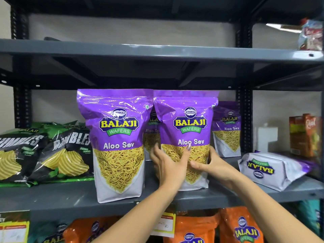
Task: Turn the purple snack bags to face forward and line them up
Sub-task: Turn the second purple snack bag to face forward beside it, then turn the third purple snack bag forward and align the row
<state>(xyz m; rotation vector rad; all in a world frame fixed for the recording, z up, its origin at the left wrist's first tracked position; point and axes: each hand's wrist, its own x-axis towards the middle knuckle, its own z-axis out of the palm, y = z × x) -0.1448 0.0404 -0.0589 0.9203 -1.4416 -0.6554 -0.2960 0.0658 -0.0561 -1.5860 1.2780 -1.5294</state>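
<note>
Grey metal shelving [157, 51] fills the view, and on its middle shelf [70, 199] two purple Aloo Sev bags stand upright, fronts forward. Beside the left bag [119, 146], the right bag [187, 130] is clasped low down by both hands: the left hand [169, 168] has its fingers spread across the bag's front and left edge, the right hand [213, 164] wraps its right edge. Further purple bags [227, 128] stand behind. Another lies flat at the right (logo upside down) [268, 170]. Black-and-green chip bags [57, 151] lean at left; orange bags [243, 227] sit below.
</note>
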